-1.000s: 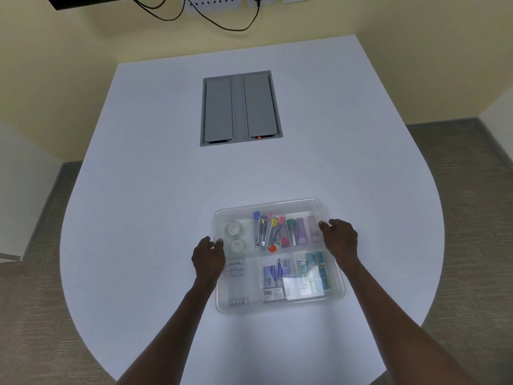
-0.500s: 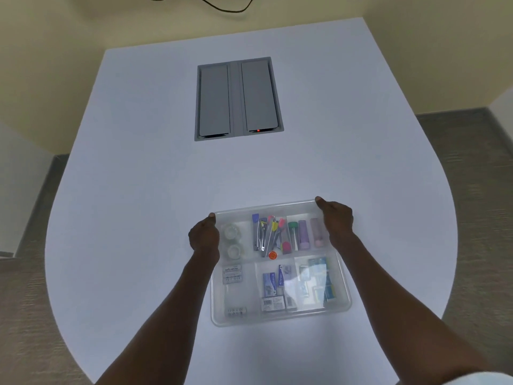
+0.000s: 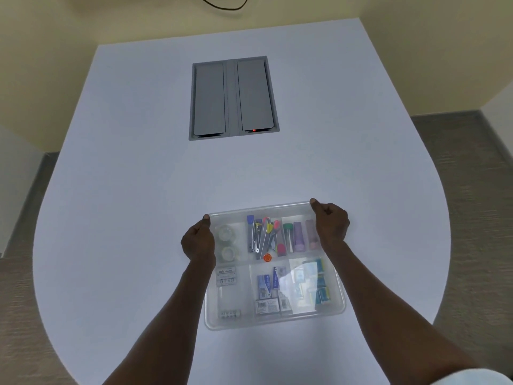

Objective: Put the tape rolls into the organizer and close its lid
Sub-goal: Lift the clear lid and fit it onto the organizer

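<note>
We are gripping the organizer's (image 3: 274, 320) 2 far corners, left hand (image 3: 197, 241) and right hand (image 3: 331, 226) clamped on its edges, bare worktop (image 3: 138, 218) lying beyond both grips.

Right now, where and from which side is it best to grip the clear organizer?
Probably by the two far corners of the organizer, from its left and right sides, as the left hand and right hand do: it is wide, flat and rigid.
</note>
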Motion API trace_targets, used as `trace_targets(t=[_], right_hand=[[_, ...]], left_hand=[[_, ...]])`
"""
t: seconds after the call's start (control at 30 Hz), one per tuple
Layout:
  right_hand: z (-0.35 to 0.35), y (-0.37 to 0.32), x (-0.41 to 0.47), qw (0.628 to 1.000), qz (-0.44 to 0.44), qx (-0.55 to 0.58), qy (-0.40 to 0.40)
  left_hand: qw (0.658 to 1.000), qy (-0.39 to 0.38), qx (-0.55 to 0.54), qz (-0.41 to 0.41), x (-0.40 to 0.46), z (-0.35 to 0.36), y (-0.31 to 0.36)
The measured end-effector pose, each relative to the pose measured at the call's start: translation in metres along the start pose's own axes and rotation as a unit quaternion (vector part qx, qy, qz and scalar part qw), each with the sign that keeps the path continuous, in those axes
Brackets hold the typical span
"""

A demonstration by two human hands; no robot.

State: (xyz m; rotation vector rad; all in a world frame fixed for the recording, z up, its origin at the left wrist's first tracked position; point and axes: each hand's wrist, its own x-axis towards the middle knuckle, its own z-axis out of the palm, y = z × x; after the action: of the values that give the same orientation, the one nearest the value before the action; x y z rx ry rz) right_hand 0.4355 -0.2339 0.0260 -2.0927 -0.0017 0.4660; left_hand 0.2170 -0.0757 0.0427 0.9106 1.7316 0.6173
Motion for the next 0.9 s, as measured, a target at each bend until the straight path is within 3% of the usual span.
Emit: trace_targets(t=[0.13,0.23,0.33,0.6,0.73,0.9], right_hand=[[-0.020,-0.001,-0.006,0.997,-0.023,-0.044,-0.056],[-0.044,0.006,-0.027,0.983,-0.067,-0.140,-0.096],[-0.060,0.029,-0.063,0.960,-0.140,-0.229,-0.084],[-0.058,0.073,-0.126,0.893,-0.230,-0.382,-0.059],[-0.057,0.079,-0.127,0.883,-0.256,-0.393,-0.027],[-0.055,0.083,-0.127,0.873,-0.265,-0.410,-0.015]], left_hand=[[0.999,-0.041,-0.009,0.018,-0.009,-0.015,0.005],[0.993,-0.066,0.056,0.084,-0.017,-0.034,-0.012],[0.977,-0.046,0.152,0.141,-0.032,-0.055,-0.054],[0.944,-0.003,0.230,0.238,-0.071,-0.078,-0.111],[0.919,0.020,0.289,0.267,-0.071,-0.072,-0.113],[0.915,0.033,0.306,0.262,-0.073,-0.071,-0.111]])
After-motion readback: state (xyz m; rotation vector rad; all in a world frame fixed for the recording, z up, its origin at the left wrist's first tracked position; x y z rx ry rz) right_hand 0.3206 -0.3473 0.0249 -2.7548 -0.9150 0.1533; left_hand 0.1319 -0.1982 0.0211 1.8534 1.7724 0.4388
